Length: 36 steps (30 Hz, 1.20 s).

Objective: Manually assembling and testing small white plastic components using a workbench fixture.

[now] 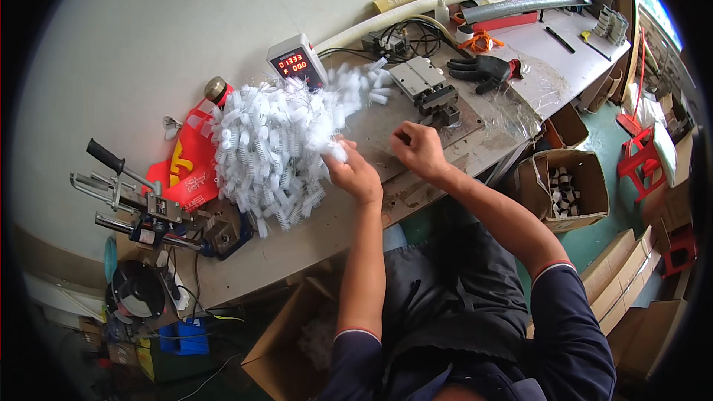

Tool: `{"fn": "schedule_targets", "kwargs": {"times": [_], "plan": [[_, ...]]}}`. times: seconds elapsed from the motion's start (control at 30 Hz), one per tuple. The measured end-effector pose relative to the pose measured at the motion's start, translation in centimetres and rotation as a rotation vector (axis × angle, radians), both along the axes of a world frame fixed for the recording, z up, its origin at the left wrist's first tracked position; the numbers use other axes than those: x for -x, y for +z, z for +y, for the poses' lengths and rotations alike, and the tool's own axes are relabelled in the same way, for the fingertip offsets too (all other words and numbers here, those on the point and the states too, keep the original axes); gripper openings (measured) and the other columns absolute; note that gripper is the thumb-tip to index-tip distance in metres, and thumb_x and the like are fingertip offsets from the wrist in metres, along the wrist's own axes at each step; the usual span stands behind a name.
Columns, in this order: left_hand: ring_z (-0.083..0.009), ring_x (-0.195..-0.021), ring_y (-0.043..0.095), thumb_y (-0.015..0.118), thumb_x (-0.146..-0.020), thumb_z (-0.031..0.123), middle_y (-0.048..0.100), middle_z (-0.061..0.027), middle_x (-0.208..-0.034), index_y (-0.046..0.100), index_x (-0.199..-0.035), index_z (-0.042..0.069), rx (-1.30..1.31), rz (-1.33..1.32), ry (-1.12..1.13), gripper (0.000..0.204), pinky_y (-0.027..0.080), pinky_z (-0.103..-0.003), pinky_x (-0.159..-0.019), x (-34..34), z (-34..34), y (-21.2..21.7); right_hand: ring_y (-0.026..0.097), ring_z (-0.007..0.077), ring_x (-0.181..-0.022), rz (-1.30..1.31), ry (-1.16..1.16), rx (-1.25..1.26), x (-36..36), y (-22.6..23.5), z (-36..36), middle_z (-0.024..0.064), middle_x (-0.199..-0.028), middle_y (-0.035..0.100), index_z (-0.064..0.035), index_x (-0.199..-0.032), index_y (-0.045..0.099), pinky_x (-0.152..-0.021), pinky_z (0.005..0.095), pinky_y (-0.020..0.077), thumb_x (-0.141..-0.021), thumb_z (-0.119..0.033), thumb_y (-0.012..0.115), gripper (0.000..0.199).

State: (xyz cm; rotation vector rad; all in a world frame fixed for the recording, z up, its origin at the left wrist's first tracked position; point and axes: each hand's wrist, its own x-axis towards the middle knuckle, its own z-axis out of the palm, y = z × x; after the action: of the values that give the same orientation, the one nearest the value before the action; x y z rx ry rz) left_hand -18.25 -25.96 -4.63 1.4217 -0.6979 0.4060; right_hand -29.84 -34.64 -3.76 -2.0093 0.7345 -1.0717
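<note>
Only the head feed on my side. Left hand is at the right edge of the pile of white bristle brushes, fingers curved, white bristles at the fingertips. It's blurry there, so I can't tell if it's pinching one or just touching. Right hand is apart from the left, fingers curled in toward the palm, just in front of the metal fixture; can't tell if anything's inside the curl.

The brush pile sits on the worktable, against the wall side, some of it strewn right toward the fixture. Counter box with lit red digits stands behind the pile. Red bag lies left of the pile, lever press further left, handle up. Black glove lies right of the fixture. On the floor to the right I've got an open carton with small pale-and-dark pieces inside.
</note>
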Motion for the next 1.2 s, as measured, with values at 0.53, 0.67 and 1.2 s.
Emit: {"fn": "schedule_targets", "kwargs": {"times": [0.53,0.67,1.2], "plan": [[-0.0110,-0.070,0.055,0.051,-0.108,0.014,0.064,-0.0046,-0.090,0.059,-0.111,-0.004,0.061,0.152,-0.041,0.020,0.045,-0.029,-0.061,-0.4,-0.3,-0.5,0.075,0.0354,-0.091,0.511,0.011,-0.097,-11.1,2.7,-3.4,0.0221,-0.093,0.076,-0.0043,-0.085,0.078,-0.081,0.0453,0.0589,-0.078,-0.026,0.069,0.025],[-0.0127,-0.071,0.059,0.051,-0.108,0.015,0.067,-0.0050,-0.092,0.059,-0.109,-0.003,0.021,0.184,-0.037,0.020,0.047,-0.030,-0.062,-0.3,-0.1,0.1,0.073,0.0271,-0.069,0.543,0.189,-0.219,-6.1,3.4,-3.3,0.0151,-0.068,0.071,-0.0010,-0.079,0.076,-0.068,0.0387,0.0580,-0.076,-0.021,0.070,0.021],[-0.0209,-0.090,0.071,0.050,-0.107,0.013,0.073,-0.0095,-0.103,0.060,-0.114,0.000,-0.176,0.031,-0.073,0.017,0.058,-0.033,-0.072,0.1,-0.5,-0.9,0.072,0.0360,-0.076,0.371,0.236,-0.096,1.6,3.1,-3.0,0.0192,-0.076,0.072,-0.0067,-0.089,0.079,-0.077,0.0424,0.0570,-0.077,-0.026,0.069,0.025]]}}
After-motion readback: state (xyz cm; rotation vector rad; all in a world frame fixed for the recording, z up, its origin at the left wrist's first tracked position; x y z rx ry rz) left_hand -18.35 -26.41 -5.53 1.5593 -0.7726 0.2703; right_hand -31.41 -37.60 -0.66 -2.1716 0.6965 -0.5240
